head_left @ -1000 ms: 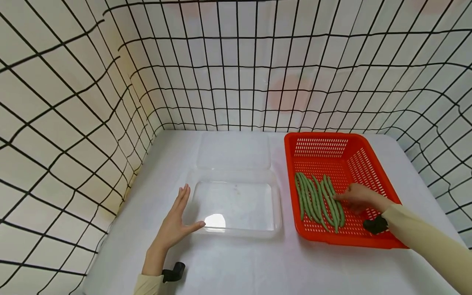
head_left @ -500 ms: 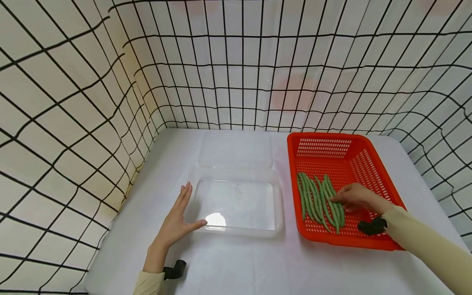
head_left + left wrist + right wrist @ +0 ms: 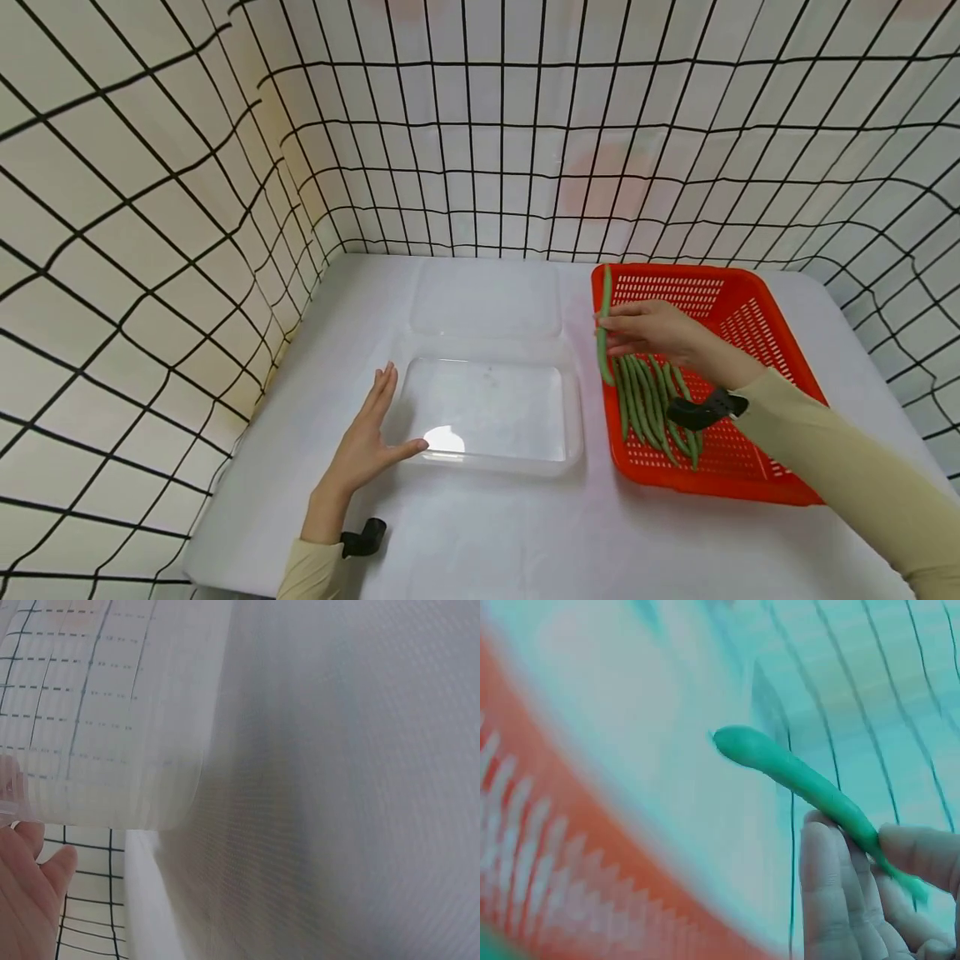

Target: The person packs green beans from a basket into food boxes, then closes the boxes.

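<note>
A single green bean is pinched between the thumb and fingers of my right hand, over the left rim of the red basket. In the right wrist view the green bean slants up out of the fingertips. Several more green beans lie side by side in the basket's left part. My left hand is spread at the left side of a clear plastic container, thumb by its near left corner. The left wrist view shows part of that hand beside the container wall.
A clear, flat lid lies behind the container on the white table. Black grid netting surrounds the table at the back and both sides. The basket stands to the container's right with a narrow gap between.
My right hand has lifted one bean from the right of the row and moved left and back with it to the basket's left rim. The left hand stays at the container.
</note>
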{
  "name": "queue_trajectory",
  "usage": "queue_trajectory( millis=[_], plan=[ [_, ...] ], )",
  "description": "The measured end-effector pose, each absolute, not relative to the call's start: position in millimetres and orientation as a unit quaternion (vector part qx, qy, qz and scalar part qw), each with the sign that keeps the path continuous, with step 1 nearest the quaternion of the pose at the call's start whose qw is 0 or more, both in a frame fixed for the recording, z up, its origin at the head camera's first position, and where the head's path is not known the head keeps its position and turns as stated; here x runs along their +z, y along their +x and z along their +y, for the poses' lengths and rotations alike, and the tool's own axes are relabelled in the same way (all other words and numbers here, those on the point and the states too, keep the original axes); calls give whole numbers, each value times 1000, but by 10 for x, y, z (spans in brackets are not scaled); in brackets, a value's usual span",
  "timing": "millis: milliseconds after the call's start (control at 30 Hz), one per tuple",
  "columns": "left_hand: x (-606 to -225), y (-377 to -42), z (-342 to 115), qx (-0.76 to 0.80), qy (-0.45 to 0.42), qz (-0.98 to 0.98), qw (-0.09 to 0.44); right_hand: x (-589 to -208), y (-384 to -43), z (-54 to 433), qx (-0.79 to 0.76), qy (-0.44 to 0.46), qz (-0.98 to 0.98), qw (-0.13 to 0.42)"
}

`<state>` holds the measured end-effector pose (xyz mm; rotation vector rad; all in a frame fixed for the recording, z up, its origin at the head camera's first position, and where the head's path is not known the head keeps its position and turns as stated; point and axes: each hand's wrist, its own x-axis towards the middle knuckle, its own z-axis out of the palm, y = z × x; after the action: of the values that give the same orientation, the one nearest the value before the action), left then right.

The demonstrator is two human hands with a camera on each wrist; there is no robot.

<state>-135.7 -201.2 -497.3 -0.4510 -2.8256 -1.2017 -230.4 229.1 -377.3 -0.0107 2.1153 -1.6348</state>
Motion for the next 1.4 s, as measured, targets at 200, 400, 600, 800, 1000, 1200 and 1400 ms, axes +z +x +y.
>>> queue_trajectory(
  millis=[200,400,600,800,1000,1200,1400],
  plan=[
    [-5010,-1424,-1953,-396,-151,-906,24,-3870,-2435,1352,-650,-8,694,308],
    [-5044,-1412,-1890,-407,-138,-903,10,-4271,-2383,702,-634,13,690,350],
    [-5061,-1307,-1903,-405,-123,-906,7,-4601,-2226,329,-607,13,705,366],
    [-5076,-1283,-1934,-410,-132,-902,21,-4695,-2193,137,-610,13,696,378],
    [-5069,-1295,-1939,-406,-133,-904,23,-4646,-2190,104,-590,7,708,388],
    [-5021,-1318,-1957,-393,-122,-911,26,-4469,-2207,264,-586,-27,710,390],
    [-4986,-1339,-1972,-383,-121,-915,28,-4116,-2309,893,-582,-82,733,342]
  ],
)
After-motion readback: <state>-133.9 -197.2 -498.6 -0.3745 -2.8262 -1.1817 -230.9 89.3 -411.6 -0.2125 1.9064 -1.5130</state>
